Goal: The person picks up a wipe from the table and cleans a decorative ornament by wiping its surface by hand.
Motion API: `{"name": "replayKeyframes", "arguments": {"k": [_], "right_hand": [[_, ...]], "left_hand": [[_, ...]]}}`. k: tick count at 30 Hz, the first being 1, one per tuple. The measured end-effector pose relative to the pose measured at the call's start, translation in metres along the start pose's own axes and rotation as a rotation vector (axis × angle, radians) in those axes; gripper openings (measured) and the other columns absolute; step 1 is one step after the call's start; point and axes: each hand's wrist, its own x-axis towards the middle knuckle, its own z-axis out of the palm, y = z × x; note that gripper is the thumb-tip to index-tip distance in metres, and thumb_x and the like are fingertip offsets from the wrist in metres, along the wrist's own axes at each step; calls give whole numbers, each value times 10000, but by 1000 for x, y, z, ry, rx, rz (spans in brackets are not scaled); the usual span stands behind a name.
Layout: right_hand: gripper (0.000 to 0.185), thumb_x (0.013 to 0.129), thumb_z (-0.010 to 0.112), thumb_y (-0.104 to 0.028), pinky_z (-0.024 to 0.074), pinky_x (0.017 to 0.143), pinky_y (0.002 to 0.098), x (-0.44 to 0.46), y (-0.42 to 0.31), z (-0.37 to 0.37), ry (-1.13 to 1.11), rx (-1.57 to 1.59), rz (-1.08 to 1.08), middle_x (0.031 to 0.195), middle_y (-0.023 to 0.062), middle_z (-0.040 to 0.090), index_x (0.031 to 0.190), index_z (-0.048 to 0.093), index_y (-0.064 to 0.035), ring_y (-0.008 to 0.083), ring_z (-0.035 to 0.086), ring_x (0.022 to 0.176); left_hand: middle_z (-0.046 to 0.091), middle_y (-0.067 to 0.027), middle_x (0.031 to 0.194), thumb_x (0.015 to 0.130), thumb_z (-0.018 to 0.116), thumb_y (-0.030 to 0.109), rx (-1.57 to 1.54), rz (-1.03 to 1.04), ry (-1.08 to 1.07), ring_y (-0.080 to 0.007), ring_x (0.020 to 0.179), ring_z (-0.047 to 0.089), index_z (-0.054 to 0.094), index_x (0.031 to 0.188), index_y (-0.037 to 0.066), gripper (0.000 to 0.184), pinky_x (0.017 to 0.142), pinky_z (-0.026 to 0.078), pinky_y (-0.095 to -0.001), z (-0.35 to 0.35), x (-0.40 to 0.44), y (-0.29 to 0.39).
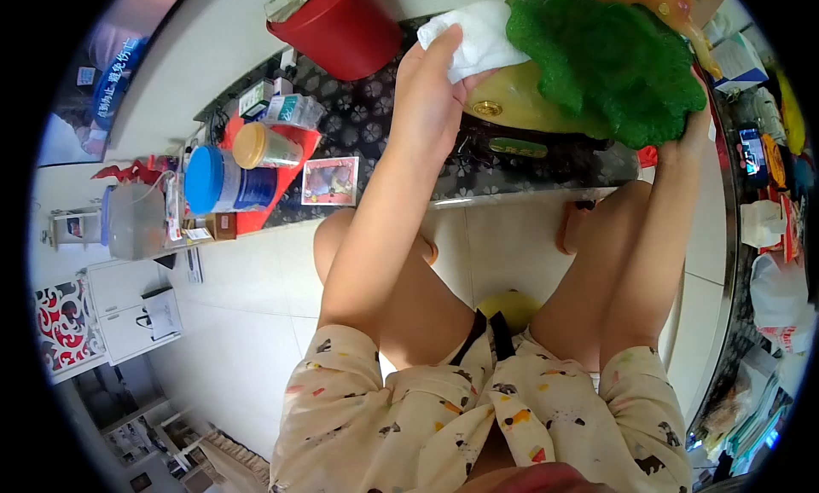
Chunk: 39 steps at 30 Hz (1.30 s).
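Observation:
My left hand (437,96) is closed on a white cloth (478,39), pressed near a yellow-green ornament (533,101) shaped like a cabbage. Large dark green leaves (597,58) spread from the ornament's right side. At their right edge is my right hand (689,133), mostly hidden by the leaf, with its fingers out of sight. A dark base with a small green plaque (518,147) stands below the ornament on the black patterned counter (363,113). An orange figure (661,7) rises behind the leaves.
A red bucket (345,32) stands behind my left hand. To the left are a blue-lidded jar (226,179), a container with a tan lid (260,146), small boxes (256,99) and a picture card (330,181). Bags and packets crowd the right-hand shelf.

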Motion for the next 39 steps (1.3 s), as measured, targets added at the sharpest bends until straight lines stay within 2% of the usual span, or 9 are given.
{"name": "replayKeyframes", "arguments": {"k": [2, 5, 11, 17, 24, 27, 29, 34, 39], "right_hand": [[308, 881, 599, -215, 516, 839, 355, -11, 1, 13, 94, -40, -79, 1054, 100, 660, 1121, 600, -22, 229, 642, 939], [309, 878, 607, -227, 516, 830, 350, -3, -2, 2, -4, 7, 23, 1049, 92, 661, 1119, 603, -34, 225, 644, 929], [329, 867, 623, -248, 520, 823, 348, -7, -2, 1, 20, 10, 38, 1050, 92, 666, 1120, 619, -37, 223, 647, 923], [320, 897, 591, -209, 501, 893, 346, -10, -4, 7, 54, -3, 54, 1103, 71, 648, 1175, 591, -52, 211, 621, 1007], [305, 898, 580, -188, 507, 879, 341, -9, -3, 9, 82, 17, 60, 1090, 73, 651, 1163, 590, -38, 206, 626, 994], [294, 886, 585, -206, 513, 848, 341, -6, -2, 1, 38, 18, 76, 1051, 73, 659, 1125, 605, -35, 205, 633, 953], [277, 864, 601, -250, 522, 789, 341, -4, -1, -1, 31, 2, 72, 977, 68, 677, 1040, 641, -40, 203, 647, 876], [262, 864, 599, -249, 515, 799, 336, -9, -2, 7, 85, 12, 94, 973, 63, 677, 1021, 648, -44, 197, 642, 880], [265, 865, 598, -254, 515, 797, 333, -8, -1, 5, 111, 0, 76, 975, 56, 678, 1023, 649, -46, 194, 642, 879]], "left_hand": [[622, -121, 1149, 947, 530, 186, 137, 3, 48, -225, 1035, 622, 543, 1179, -31, 318, 902, 506, -363, 6, -3, 5], [633, -96, 1133, 948, 533, 197, 240, -3, 19, -200, 1023, 621, 565, 1167, -6, 300, 874, 489, -335, 6, -1, 11], [634, -87, 1144, 951, 535, 183, 273, 83, -4, -166, 1043, 601, 566, 1187, -20, 313, 901, 458, -313, 2, -4, 1], [651, -69, 1087, 973, 507, 162, 437, 199, -94, -112, 972, 593, 582, 1163, -37, 285, 879, 444, -250, -8, 0, 2], [660, -77, 1050, 962, 489, 153, 365, 165, -18, -118, 954, 599, 606, 1104, -48, 273, 871, 444, -258, -19, 7, 7], [653, -66, 1041, 934, 546, 207, 330, 210, 29, -137, 963, 608, 616, 1084, -9, 273, 858, 457, -283, -11, 7, 4], [656, -68, 996, 953, 507, 177, 388, 240, 48, -117, 917, 592, 614, 1072, -36, 267, 834, 450, -263, -8, 9, 0], [642, -71, 910, 966, 481, 161, 636, 366, 10, -99, 851, 552, 595, 1060, -48, 256, 773, 447, -254, 7, 2, 1], [635, -67, 977, 968, 477, 146, 837, 543, 63, -104, 907, 551, 591, 1097, -38, 252, 828, 432, -246, 19, -12, 13]]}}
